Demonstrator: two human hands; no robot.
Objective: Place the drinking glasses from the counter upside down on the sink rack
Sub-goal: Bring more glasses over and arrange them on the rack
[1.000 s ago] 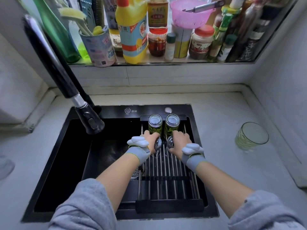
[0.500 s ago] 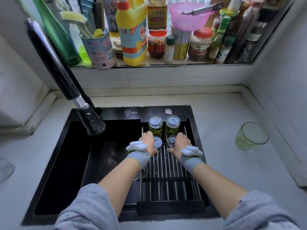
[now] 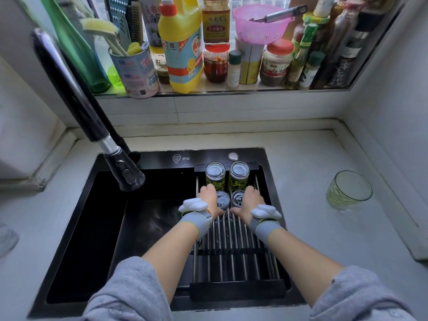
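A black rectangular sink (image 3: 97, 228) is set into a pale grey counter (image 3: 301, 181), and a roll-up rack of steel rods with black end bars (image 3: 236, 262) spans the sink's right part. At the far end of the rack stand two tall glasses with green leaf print (image 3: 215, 179), upside down and side by side, their clear bases facing up. Just in front of them stand two smaller clear glasses, also inverted on the rods. The left hand (image 3: 209, 200) curls around the left small clear glass (image 3: 221, 201), fingers on its far left side and thumb near. The right hand (image 3: 251, 201) wraps the right small clear glass (image 3: 237, 199) in the same way from the right. The two small glasses sit just beside each other, between the hands. Both wrists carry grey bands with white devices on top, and grey sleeves cover the upper forearms.

On the counter well to the right of the sink stands a green-tinted tumbler (image 3: 349, 193), upright with its mouth up, apart from everything else. A black pull-out faucet (image 3: 92, 126) leans over the sink's left part. On the far window ledge stand a yellow detergent bottle (image 3: 183, 47), jars, sauce bottles and a pink plastic colander (image 3: 259, 24).
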